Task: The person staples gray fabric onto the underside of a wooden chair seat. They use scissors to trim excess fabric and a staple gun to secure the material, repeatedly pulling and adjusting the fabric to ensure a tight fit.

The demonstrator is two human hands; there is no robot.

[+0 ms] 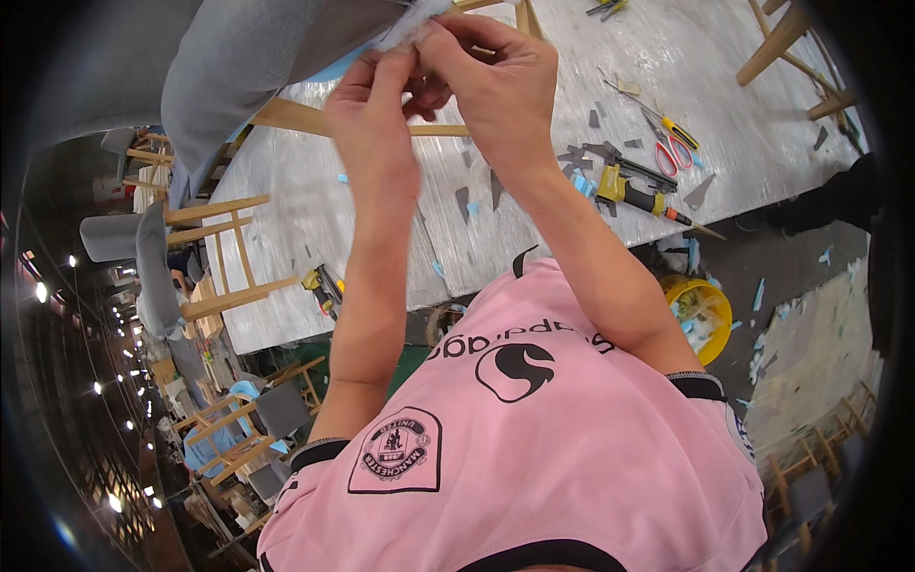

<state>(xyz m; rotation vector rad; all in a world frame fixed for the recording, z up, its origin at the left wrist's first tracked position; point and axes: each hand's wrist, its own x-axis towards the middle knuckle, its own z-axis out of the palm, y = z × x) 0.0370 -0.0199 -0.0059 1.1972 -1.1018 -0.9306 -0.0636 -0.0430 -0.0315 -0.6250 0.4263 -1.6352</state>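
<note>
Both hands meet at the top middle, at the edge of a grey upholstered chair (253,57) with pale wooden legs. My left hand (374,100) is closed, its thumb and fingers pinching a tuft of white fluffy stuffing (410,26). Close beside it, my right hand (500,91) is closed too, thumb and forefinger pressed on the same tuft. Some fingertips are hidden behind the thumbs. A strip of light blue material (345,67) shows under the chair's grey fabric, next to the left hand.
On the plastic-covered table (429,219) lie a staple gun (629,191), red-handled scissors (673,154), a yellow-black screwdriver (680,133) and grey fabric scraps. Another tool (322,286) lies at the left edge. A yellow bucket (721,319) stands below right. More chairs (152,248) crowd the left.
</note>
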